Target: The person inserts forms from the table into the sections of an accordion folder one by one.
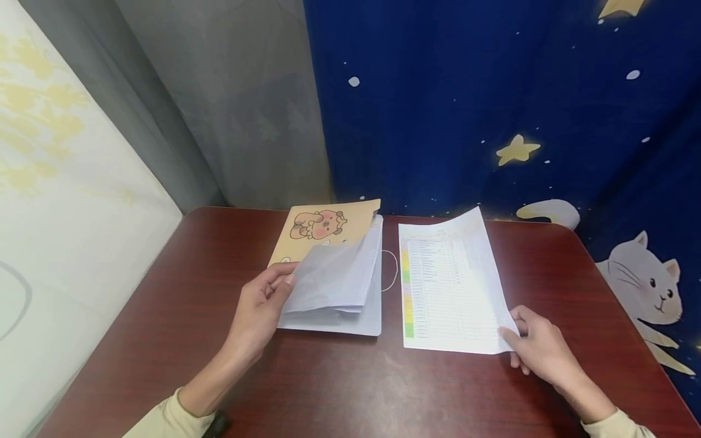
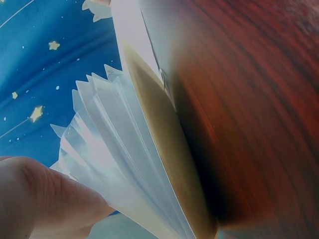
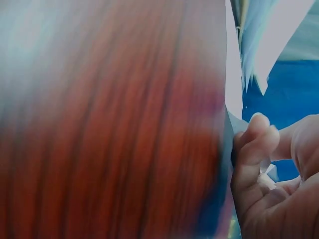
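Note:
An expanding file folder (image 1: 350, 214) with a tan cover and a cartoon animal lies partly open on the table, left of centre. My left hand (image 1: 258, 304) pinches the lower left edge of its inner leaves (image 1: 328, 277). In the left wrist view those translucent pockets (image 2: 112, 129) fan out from the tan cover, with my thumb (image 2: 65, 194) at their edge. To the right, my right hand (image 1: 539, 347) pinches the lower right corner of a printed sheet of paper (image 1: 449, 286). A table of rows and a coloured strip show on the sheet, whose top right corner curls up.
The reddish-brown wooden table (image 1: 350, 389) runs back to a blue curtain (image 1: 427, 109) with stars and a cat. A grey curtain (image 1: 246, 121) and a white panel (image 1: 82, 201) stand at left. An elastic loop (image 1: 397, 271) sticks out from the folder toward the sheet.

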A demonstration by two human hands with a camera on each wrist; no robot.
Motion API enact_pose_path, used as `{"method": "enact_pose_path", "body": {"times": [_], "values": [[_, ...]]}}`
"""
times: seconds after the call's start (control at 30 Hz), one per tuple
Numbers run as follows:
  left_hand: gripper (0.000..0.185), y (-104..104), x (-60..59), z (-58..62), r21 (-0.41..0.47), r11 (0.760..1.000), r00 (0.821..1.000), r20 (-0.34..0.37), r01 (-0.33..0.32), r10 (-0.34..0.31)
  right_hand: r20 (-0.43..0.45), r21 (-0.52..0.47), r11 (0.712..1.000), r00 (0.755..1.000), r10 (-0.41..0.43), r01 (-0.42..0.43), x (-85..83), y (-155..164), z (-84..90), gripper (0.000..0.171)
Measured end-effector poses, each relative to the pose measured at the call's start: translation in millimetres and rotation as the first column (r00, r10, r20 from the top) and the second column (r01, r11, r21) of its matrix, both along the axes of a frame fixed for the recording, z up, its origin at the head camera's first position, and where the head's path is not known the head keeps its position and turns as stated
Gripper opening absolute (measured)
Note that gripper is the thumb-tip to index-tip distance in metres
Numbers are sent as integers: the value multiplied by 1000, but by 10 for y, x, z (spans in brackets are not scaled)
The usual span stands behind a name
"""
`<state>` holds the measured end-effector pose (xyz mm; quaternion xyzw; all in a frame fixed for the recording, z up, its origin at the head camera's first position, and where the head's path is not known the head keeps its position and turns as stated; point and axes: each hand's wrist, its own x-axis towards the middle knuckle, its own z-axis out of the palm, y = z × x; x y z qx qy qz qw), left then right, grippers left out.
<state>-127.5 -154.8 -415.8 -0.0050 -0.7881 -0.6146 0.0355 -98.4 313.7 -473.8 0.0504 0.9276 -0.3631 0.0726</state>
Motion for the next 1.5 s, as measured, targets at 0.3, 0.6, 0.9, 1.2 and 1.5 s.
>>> {"method": "enact_pose_path", "body": {"times": [0.3, 0.6, 0.9, 1.2, 1.5], "values": [[26, 6, -4, -10, 17, 1000, 1000, -1, 3, -3, 59, -417, 909, 998, 0, 24, -34, 42, -24, 30], [26, 8, -9, -27, 25, 1000, 1000, -2, 3, -3, 193, -632, 771, 979, 62, 76, -26, 129, -20, 22], [26, 3, -26, -37, 31, 999, 1000, -19, 10, -10, 211, -753, 652, 970, 118, 84, 10, 162, -2, 11], [27, -13, -31, -42, 23, 1000, 1000, -20, 11, -11, 219, -807, 583, 965, 146, 95, 28, 126, 50, 22], [27, -6, -21, -45, 33, 999, 1000, -9, 15, -14, 233, -856, 509, 947, 219, 93, 4, 29, 143, 32]]}}
